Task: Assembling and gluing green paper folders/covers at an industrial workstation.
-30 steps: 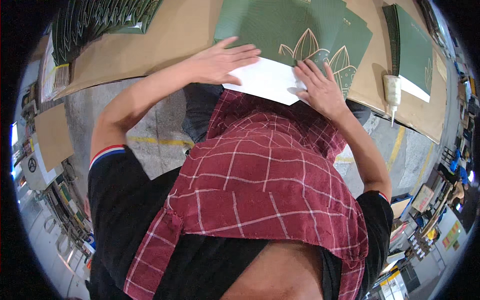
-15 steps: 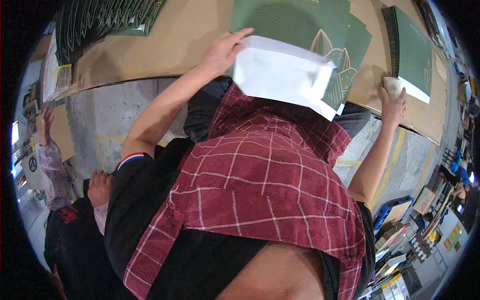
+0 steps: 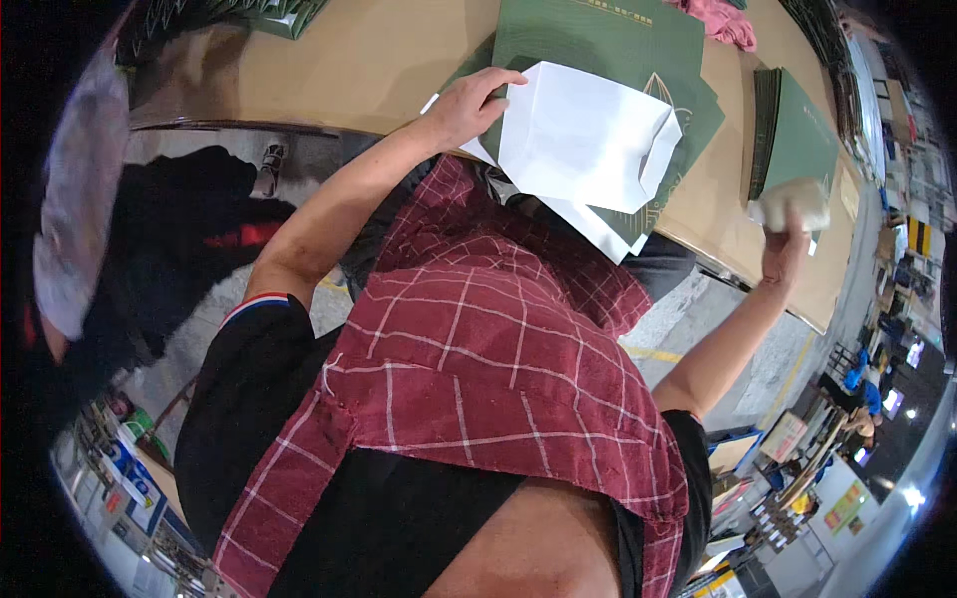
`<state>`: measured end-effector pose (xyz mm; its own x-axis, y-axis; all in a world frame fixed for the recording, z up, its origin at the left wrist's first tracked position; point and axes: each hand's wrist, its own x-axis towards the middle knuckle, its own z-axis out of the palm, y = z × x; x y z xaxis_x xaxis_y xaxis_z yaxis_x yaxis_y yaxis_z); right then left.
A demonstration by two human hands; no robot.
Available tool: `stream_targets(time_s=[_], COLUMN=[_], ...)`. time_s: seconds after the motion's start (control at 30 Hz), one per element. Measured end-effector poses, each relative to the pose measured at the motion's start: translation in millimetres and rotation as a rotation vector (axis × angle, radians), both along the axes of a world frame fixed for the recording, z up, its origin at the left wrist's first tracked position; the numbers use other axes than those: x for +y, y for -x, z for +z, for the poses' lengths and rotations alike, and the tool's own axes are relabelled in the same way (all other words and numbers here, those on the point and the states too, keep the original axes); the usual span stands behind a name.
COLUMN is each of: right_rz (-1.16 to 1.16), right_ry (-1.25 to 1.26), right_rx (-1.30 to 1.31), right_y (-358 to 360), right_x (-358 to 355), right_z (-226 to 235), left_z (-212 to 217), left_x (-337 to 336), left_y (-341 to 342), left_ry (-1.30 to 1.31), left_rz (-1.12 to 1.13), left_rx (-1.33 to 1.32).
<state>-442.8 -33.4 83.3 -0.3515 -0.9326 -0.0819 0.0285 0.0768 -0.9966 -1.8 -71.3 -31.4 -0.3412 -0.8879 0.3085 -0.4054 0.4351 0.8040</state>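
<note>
In front of me a green paper bag (image 3: 568, 45) with gold line drawings lies flat on a pile of similar green pieces. Its white inner bottom (image 3: 578, 130) is folded out toward me, with flaps at the right and near side. My left hand (image 3: 467, 112) grips the left edge of that white part, index finger over the top. At the right, my right hand (image 3: 788, 234) is closed around a pale, rounded block (image 3: 795, 205), smeared by motion. It hovers near the front end of another green stack (image 3: 797, 140); whether they touch, I cannot tell.
The brown tabletop (image 3: 389, 70) ends in front of my lap. More folded green bags (image 3: 279, 15) stand at the far left, and a pink cloth (image 3: 723, 22) lies at the back. A person in dark clothes (image 3: 199, 229) is close on my left.
My view has shifted. The white bottom lies flatter, and my left hand still grips its edge. My right hand with the pale block has moved slightly nearer me. The person at left has moved.
</note>
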Motion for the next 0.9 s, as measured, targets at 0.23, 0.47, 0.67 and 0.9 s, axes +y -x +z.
stream_targets(time_s=[0.23,0.47,0.67,0.9], right_rz=[0.310,0.355,0.293,0.309], right_ry=[0.243,0.222,0.253,0.319], right_rx=[-0.470,-0.317,-0.217,0.158], right_y=[-147,-211,-219,-216], right_x=[-14,-30,-33,-34], right_z=[-60,-74,-83,-84], left_z=[5,5,6,2], left_x=[-7,-8,-8,-9], left_y=[1,4,3,1], left_ry=[-0.128,-0.129,-0.151,-0.167], left_rz=[-0.094,-0.088,-0.080,-0.075], left_rx=[-0.123,-0.140,-0.139,-0.122])
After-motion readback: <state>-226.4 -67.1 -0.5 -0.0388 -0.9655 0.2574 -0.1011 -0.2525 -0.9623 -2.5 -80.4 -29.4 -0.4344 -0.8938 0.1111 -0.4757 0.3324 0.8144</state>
